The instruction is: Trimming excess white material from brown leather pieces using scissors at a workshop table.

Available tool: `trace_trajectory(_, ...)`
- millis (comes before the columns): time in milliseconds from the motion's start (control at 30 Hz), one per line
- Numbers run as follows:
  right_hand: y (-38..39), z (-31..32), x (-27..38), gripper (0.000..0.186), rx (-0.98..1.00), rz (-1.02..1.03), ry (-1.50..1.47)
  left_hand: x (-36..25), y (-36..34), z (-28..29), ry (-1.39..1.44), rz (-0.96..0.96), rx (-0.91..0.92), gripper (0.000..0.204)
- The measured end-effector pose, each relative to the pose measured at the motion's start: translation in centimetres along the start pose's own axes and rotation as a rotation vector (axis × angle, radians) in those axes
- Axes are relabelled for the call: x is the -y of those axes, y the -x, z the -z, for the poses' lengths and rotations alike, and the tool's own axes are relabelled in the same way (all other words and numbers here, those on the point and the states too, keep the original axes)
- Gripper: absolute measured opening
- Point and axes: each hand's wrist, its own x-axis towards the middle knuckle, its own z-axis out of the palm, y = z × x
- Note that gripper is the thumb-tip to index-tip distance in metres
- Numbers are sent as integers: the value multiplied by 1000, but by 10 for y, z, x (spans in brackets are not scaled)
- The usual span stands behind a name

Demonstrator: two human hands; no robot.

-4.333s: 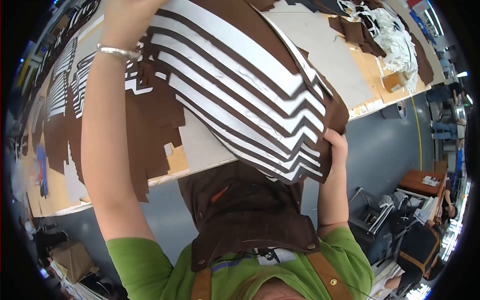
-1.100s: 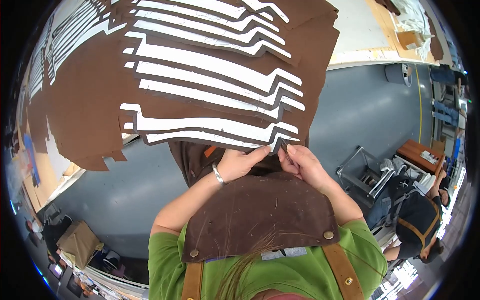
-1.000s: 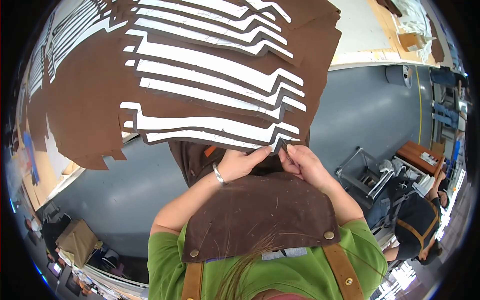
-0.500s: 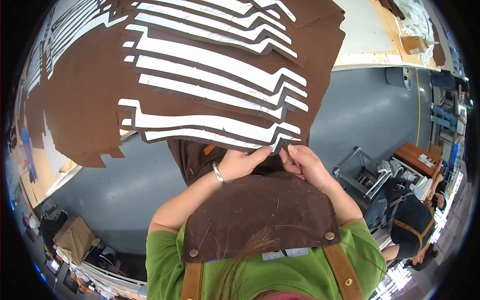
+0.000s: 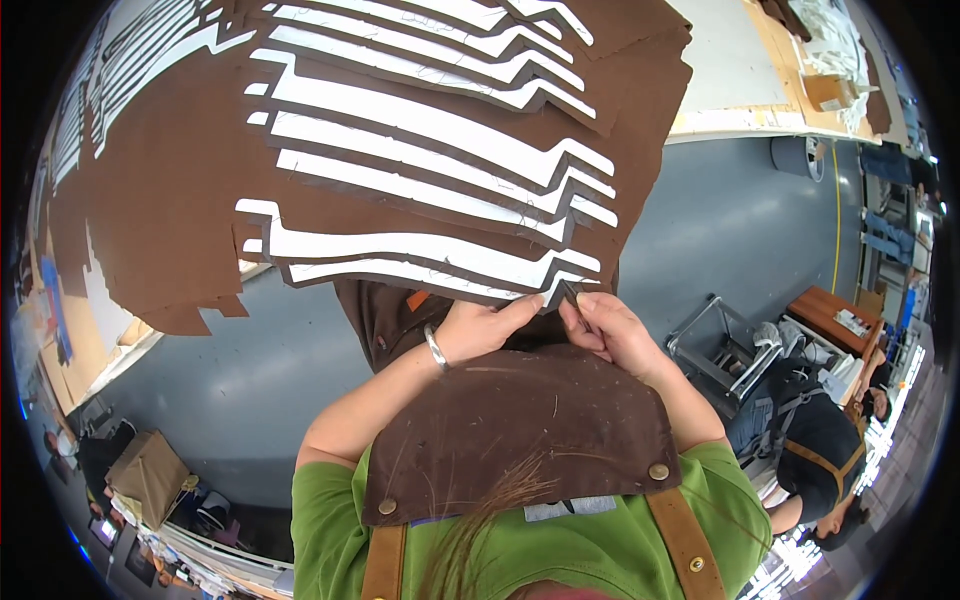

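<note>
A large brown sheet (image 5: pixel 150 230) spreads across the table toward me, covered with white zigzag-ended strips (image 5: pixel 420 130) edged in dark grey. My left hand (image 5: pixel 475 330), with a silver bangle on its wrist, pinches the sheet's near edge at the bottom strip's bend. Just right of it my right hand (image 5: pixel 615 335) is closed on a small dark pointed tool (image 5: pixel 570 297) at that same edge; its exact kind is hard to tell. Below both hands is the brown apron (image 5: pixel 520 420) that I wear.
The table's rim (image 5: pixel 760 130) carries white scraps (image 5: pixel 830 45) and a small cardboard box (image 5: pixel 826 92). On the grey floor at right are a grey bin (image 5: pixel 795 160), a metal trolley (image 5: pixel 720 340) and a wooden box (image 5: pixel 832 318). Co-workers (image 5: pixel 815 440) are at both edges of view.
Since the oldest frame both hands have come down to the near edge, and a dark tool now shows in my right hand. Over the last second they have barely moved.
</note>
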Motion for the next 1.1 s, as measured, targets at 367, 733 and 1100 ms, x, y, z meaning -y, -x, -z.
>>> trace_trajectory(367,-1,-1,1,31,-13,-33,-30,-1,0,1,-4,13,1,20)
trace_trajectory(733,1,-12,13,31,-22,13,22,-6,-5,-3,152,120,-224,17)
trace_trajectory(1100,-13,-14,15,35,-129,-102,-38,2,-5,-5,75,88,-231,11)
